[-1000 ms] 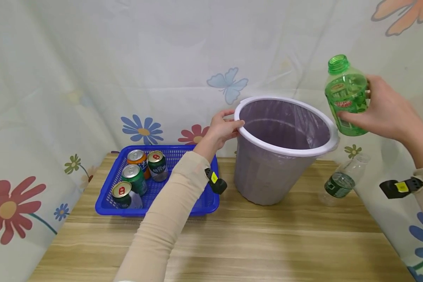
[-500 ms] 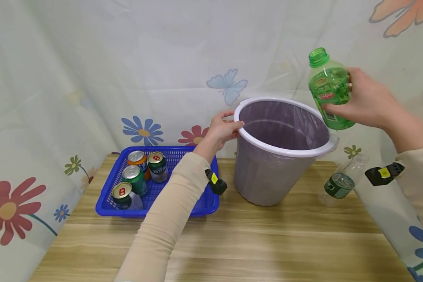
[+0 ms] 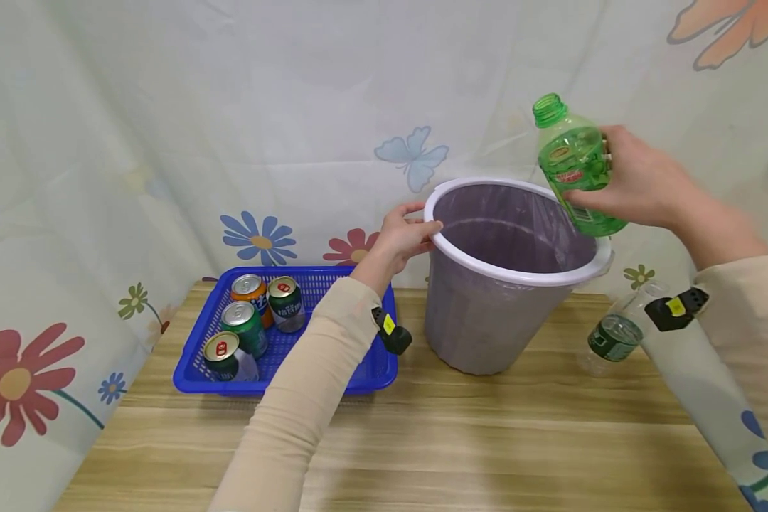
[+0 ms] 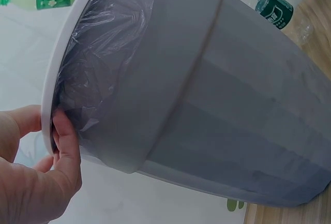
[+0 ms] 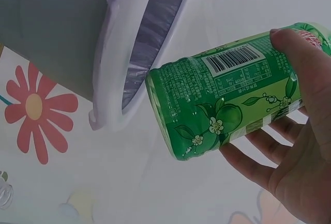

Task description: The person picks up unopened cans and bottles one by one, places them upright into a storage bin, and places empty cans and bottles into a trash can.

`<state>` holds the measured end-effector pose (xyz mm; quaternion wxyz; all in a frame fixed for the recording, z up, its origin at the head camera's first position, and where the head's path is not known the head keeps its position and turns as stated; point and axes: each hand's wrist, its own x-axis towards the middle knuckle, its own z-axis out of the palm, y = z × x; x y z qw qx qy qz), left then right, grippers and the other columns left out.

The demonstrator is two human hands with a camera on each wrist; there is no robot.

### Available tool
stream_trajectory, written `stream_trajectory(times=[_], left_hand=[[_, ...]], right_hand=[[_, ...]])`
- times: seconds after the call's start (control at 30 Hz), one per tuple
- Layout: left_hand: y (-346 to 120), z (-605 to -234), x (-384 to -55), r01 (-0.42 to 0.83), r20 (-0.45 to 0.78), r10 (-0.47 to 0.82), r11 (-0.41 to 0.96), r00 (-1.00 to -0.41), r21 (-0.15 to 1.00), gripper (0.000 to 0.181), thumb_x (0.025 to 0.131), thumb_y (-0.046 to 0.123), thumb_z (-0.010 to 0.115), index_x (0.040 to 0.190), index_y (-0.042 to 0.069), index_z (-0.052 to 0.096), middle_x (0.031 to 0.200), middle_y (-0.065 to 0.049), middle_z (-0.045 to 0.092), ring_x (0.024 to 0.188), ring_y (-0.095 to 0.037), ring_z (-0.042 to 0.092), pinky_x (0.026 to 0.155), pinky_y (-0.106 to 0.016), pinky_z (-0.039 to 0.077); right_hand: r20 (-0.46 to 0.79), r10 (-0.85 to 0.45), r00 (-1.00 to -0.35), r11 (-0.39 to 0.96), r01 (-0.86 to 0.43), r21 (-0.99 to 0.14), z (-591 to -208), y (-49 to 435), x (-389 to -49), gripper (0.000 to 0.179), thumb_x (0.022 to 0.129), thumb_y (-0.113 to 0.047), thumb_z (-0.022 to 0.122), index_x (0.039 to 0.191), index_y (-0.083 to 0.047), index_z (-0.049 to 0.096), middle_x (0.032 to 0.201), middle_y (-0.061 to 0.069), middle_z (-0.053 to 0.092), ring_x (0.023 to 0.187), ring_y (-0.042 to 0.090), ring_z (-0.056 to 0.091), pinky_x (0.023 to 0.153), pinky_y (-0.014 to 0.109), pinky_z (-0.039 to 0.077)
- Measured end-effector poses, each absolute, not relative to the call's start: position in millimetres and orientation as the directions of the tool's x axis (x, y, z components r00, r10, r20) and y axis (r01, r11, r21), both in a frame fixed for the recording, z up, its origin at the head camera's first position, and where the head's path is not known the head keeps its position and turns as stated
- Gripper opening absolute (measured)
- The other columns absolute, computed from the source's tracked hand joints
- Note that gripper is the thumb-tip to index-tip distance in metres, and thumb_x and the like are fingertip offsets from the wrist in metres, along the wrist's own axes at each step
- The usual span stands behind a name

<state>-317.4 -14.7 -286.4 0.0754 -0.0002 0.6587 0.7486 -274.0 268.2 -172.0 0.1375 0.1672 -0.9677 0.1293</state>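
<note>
A grey trash can (image 3: pixel 480 323) with a white rim and a clear liner bag stands on the table, leaning to the right. My left hand (image 3: pixel 402 235) grips its rim on the left side, thumb over the edge and fingers outside. In my right hand (image 3: pixel 646 178) is a green plastic bottle (image 3: pixel 576 167), uncapped, its neck tilted up and to the left. The bottle's base hangs over the right part of the can's mouth. Seen from the right wrist, the fingers curl round the labelled bottle (image 5: pixel 227 89), with its base close to the rim.
Left of the can, a blue plastic basket (image 3: pixel 384 380) holds several drink cans (image 3: pixel 246 327). A clear bottle with a dark green label (image 3: pixel 614 338) stands tilted at the table's right edge. The wooden table (image 3: pixel 422 448) stretches in front, with a flower-patterned curtain (image 3: pixel 294 107) behind.
My right hand has carried the green bottle leftward, from beside the trash can to over the right part of its mouth. The left hand has stayed on the rim.
</note>
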Motion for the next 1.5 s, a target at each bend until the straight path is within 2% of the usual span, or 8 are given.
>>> stream_trajectory(times=[0.17,0.3,0.93,1.5], left_hand=[[-15,-286,-318,-0.113,-0.101,0.109,-0.113,-0.989,0.987,0.050,0.083,0.009,0.067,0.128,0.015,0.045,0.106,-0.011,0.058,0.079,-0.019,0.064,0.073,-0.027,0.055],[-15,-286,-318,-0.113,-0.101,0.106,-0.111,-0.989,0.987,0.050,0.084,0.009,0.067,0.128,0.015,0.045,0.105,-0.010,0.057,0.079,-0.019,0.064,0.072,-0.027,0.056],[-15,-288,-321,-0.104,-0.092,0.103,-0.118,-0.990,0.988,0.050,0.083,0.008,0.067,0.127,0.014,0.046,0.105,-0.011,0.058,0.080,-0.019,0.065,0.070,-0.026,0.056],[-13,-288,-321,-0.101,-0.090,0.102,-0.108,-0.991,0.989,0.048,0.083,0.009,0.067,0.126,0.015,0.046,0.104,-0.010,0.059,0.080,-0.019,0.065,0.071,-0.026,0.056]], right_hand=[[0.308,-0.327,-0.894,0.903,-0.391,-0.178,-174,259,-276,0.079,0.080,-0.034,0.069,0.135,0.004,0.027,0.113,0.025,0.048,0.095,0.040,0.053,0.071,0.052,0.047],[0.306,-0.346,-0.887,0.899,-0.407,-0.163,-176,252,-277,0.079,0.080,-0.034,0.069,0.135,0.004,0.027,0.111,0.024,0.049,0.092,0.038,0.055,0.071,0.052,0.047],[0.231,-0.391,-0.891,0.896,-0.426,-0.125,-184,228,-278,0.087,0.079,-0.035,0.068,0.140,0.004,0.020,0.117,0.025,0.047,0.099,0.038,0.052,0.079,0.055,0.045],[0.197,-0.425,-0.883,0.888,-0.450,-0.098,-187,215,-277,0.083,0.076,-0.034,0.070,0.136,0.004,0.027,0.115,0.021,0.049,0.099,0.034,0.052,0.080,0.052,0.045]])
